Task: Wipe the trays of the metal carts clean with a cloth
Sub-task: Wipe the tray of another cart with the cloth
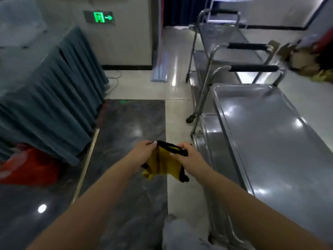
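Left hand (144, 154) and right hand (189, 156) each pinch the black top edge of the yellow cloth (162, 163), held over the floor just left of the nearest cart — not touching metal. Top tray (270, 132) and lower tray (214, 141) look untouched — wiping apparently not yet begun; further carts (225, 42) wait behind.

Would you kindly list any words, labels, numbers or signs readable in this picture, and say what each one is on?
No readable words or numbers.
Green lit exit sign on the grey wall: a pictogram and a right-pointing arrow only, no text.
Yellow cloth with black trim and metal carts: no labels visible.
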A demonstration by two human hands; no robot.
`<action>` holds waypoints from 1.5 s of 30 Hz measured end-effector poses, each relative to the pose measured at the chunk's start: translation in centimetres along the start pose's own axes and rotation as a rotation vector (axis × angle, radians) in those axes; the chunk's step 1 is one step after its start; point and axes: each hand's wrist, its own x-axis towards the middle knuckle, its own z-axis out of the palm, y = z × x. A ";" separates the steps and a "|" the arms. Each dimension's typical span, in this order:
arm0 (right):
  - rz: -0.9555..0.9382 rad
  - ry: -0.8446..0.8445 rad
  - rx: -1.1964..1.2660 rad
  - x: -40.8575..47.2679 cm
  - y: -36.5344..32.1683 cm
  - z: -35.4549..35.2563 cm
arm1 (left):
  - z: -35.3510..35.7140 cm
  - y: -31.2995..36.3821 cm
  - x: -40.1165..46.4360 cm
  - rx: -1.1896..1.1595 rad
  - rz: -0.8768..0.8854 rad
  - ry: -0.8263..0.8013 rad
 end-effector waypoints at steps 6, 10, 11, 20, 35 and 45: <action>0.040 0.032 0.232 9.2 0.2 -0.6 | 1.6 5.4 11.1 -0.246 -0.103 -0.021; 0.150 0.176 0.423 16.4 -0.6 -2.8 | 1.5 8.4 17.2 -0.249 -0.109 -0.072; 0.166 0.184 0.469 17.9 -0.8 -3.6 | 1.3 9.2 18.5 -0.219 -0.094 -0.084; 0.313 0.305 0.856 27.0 -3.0 -8.5 | 3.0 17.0 28.9 -0.056 0.079 -0.456; 0.443 1.103 1.389 42.3 3.2 -3.1 | 6.9 17.8 46.5 0.126 -0.110 -1.047; 0.744 1.372 1.235 42.8 25.3 0.7 | 17.6 1.2 61.1 0.801 0.358 -1.035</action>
